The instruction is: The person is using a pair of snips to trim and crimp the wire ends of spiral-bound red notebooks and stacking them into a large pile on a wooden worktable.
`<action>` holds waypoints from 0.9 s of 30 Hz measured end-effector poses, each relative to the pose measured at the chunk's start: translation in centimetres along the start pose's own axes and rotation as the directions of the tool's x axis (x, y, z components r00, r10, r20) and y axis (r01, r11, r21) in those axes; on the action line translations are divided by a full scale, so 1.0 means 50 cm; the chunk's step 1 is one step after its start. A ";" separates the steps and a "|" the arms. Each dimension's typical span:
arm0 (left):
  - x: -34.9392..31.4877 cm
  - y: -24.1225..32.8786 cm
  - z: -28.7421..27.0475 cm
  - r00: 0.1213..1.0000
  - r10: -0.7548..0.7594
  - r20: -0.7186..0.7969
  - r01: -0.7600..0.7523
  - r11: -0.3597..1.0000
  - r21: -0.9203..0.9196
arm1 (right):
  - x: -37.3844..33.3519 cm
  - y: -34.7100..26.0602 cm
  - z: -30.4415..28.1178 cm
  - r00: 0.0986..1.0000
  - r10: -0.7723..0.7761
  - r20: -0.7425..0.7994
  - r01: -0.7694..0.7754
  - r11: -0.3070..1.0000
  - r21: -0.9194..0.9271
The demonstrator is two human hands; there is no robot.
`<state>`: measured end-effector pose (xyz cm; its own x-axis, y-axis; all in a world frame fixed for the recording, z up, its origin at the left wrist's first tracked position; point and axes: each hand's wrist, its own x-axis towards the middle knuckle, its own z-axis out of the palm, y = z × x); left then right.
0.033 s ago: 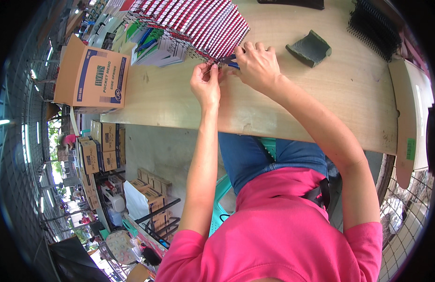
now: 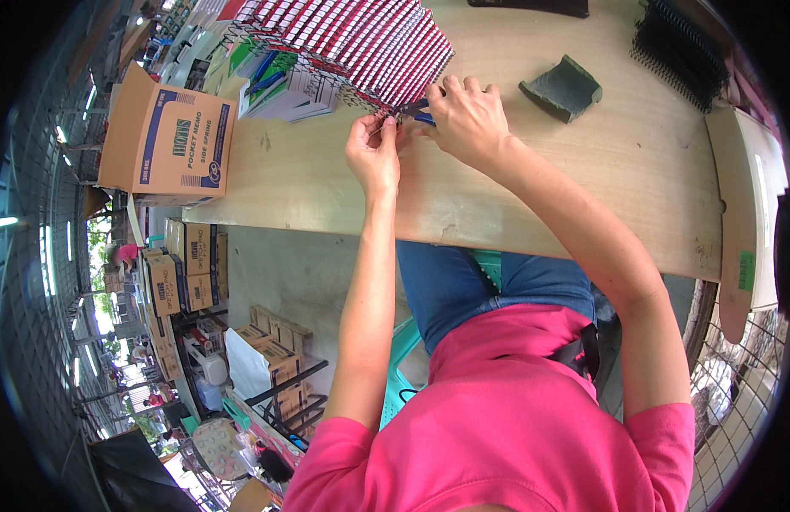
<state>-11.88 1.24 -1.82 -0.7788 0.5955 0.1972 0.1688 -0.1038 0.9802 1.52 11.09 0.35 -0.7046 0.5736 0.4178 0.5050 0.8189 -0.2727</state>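
A tall stack of spiral-bound notebooks (image 2: pixel 344 47), with red and white edges, stands at the far side of the table. My left hand (image 2: pixel 376 154) is closed in a pinch at the stack's near lower corner, by the end of a wire binding. What lies between its fingertips is too small to make out. Wrapped round blue-handled pliers (image 2: pixel 422 113), my right hand (image 2: pixel 470 119) is just right of the left one. The pliers' dark jaws point left to that same corner, and my fingers hide part of the handles.
Loose papers and blue pens (image 2: pixel 267 81) lie left of the stack. An open cardboard box (image 2: pixel 186 141) stands at the table's left edge. To the right are a dark curved piece (image 2: pixel 562 88), black wire spirals (image 2: pixel 681 51) and a carton (image 2: pixel 749 213). The table's front edge (image 2: pixel 463 239) runs before me.
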 end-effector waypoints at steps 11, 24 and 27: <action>0.001 0.001 -0.005 0.998 -0.066 0.003 0.066 0.997 -0.030 | 0.033 0.030 -0.007 0.966 -0.048 0.253 0.012 0.990 0.142; 0.002 0.028 -0.014 0.955 -0.274 0.111 0.295 0.897 -0.328 | 0.004 0.001 -0.010 0.999 0.029 0.024 -0.031 0.998 0.051; 0.005 0.029 -0.006 0.958 -0.266 0.107 0.286 0.910 -0.300 | 0.015 -0.001 -0.007 0.996 0.022 0.090 -0.027 0.998 0.056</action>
<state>-12.02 0.97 -0.33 -0.7264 0.6833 -0.0737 -0.2506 -0.1635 0.9542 1.17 11.48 0.99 -0.7355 0.5904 0.3322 0.4950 0.8032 -0.3315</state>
